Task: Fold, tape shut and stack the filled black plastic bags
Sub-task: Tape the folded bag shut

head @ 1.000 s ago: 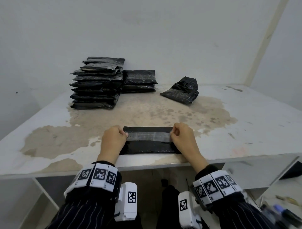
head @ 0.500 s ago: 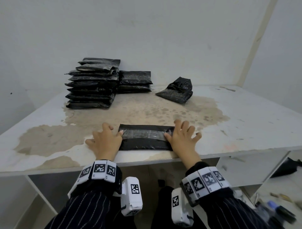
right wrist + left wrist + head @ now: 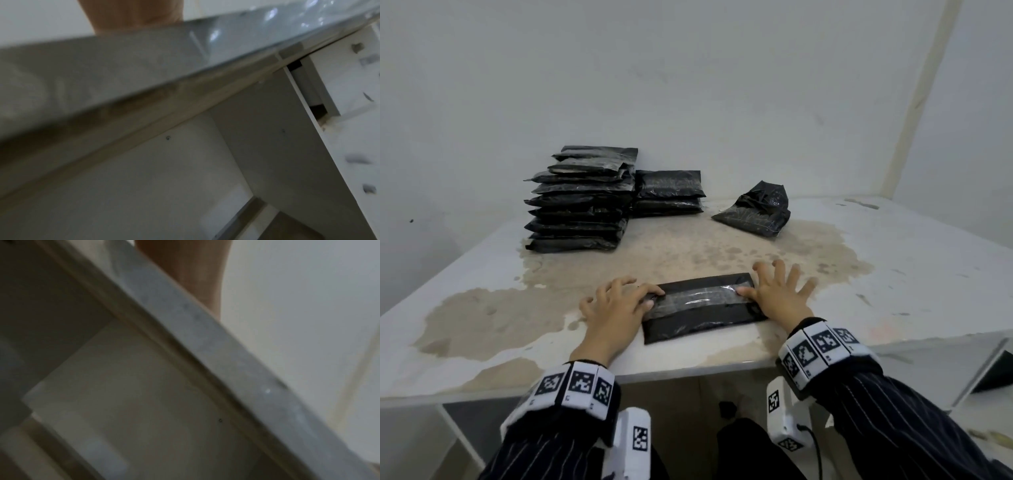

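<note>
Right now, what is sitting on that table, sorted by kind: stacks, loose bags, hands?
Stacks of black bags: 2, the tall stack and the short stack
Taped flat bag: 1
Crumpled loose bag: 1
Hands resting at the flat bag's ends: 2, the left hand and the right hand
Total: 6

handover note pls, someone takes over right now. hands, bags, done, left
Left hand: fingers bent, resting on the left end of the folded bag, no clear grip.
Right hand: open, fingers spread, thumb on the tape strip.
Folded bag lies near the table front edge, tape across it.
Done: tall stack and short stack at the back.
Left: stack this bag; fold and tape the crumpled loose bag.
</note>
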